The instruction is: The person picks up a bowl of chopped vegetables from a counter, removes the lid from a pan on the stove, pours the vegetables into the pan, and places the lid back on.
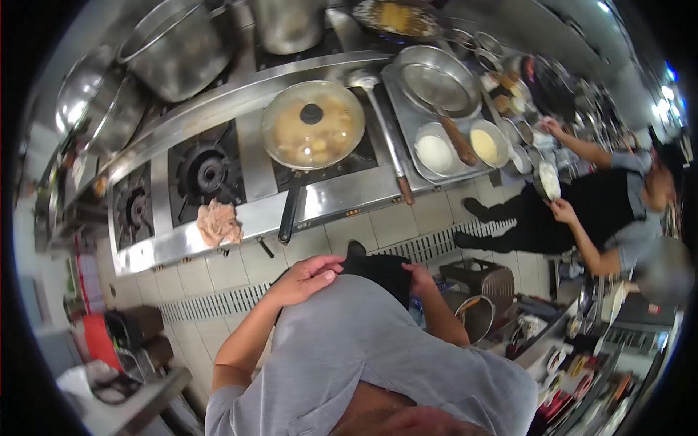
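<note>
My left hand (308, 280) lies flat on the front of my grey shirt, its fingers stretched and nothing in it. At the right side of my waist, my right hand (421, 280) hangs by the black apron; its visible fingers are loose, and part of it is hidden. Ahead of me a frying pan (288, 207) sits on a burner, handle towards me. Its glass lid (340, 116) has a black knob and covers pale brown, chunky food. A long-handled ladle (382, 127) lies to the right of the pan. A crumpled pinkish cloth (219, 223) rests on the stove's front edge.
On the right, a tray (407, 163) carries a strainer (436, 80) and bowls of white (434, 149) and yellow (483, 145) contents. A co-worker (596, 207) stands beyond, holding a small dish. Large pots (174, 58) line the back. A floor grate (211, 303) runs behind the stove front.
</note>
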Tool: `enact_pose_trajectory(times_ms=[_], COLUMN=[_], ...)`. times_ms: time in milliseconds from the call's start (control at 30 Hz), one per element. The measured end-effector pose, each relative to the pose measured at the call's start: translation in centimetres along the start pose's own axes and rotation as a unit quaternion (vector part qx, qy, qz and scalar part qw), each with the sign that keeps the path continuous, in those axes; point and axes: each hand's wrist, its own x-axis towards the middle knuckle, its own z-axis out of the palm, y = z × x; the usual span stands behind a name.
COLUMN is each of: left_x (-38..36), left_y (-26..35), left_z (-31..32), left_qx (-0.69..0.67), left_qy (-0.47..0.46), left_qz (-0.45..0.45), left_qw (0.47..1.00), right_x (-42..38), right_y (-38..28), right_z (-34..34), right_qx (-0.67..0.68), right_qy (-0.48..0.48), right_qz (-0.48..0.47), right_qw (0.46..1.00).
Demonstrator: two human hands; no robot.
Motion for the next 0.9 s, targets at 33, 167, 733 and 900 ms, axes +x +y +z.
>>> enact_pose_trajectory(times_ms=[33,167,733,900], left_x=[0.6,2.9,-1.7,-1.6], left_y=[-0.1,0.6,-10.0,-11.3], left_z=[-0.5,-1.7,14.8,16.1], left_qx=[0.005,0.014,0.384,0.394], left_qy=[-0.026,-0.175,-0.631,-0.655], left_qz=[0.003,0.004,0.021,0.065], left_qw=[1.0,0.984,0.674,0.641], right_x=[-1.3,-12.8,-32.9,-31.6], right_y=[0.2,-0.5,26.0,32.2], right_z=[0.2,6.2,23.8,21.3], right_qx=[0.049,0.157,0.325,0.32], right_qy=[-0.014,-0.036,0.021,0.171], right_qz=[-0.029,-0.249,-0.549,-0.448], right_qw=[0.998,0.955,0.769,0.817])
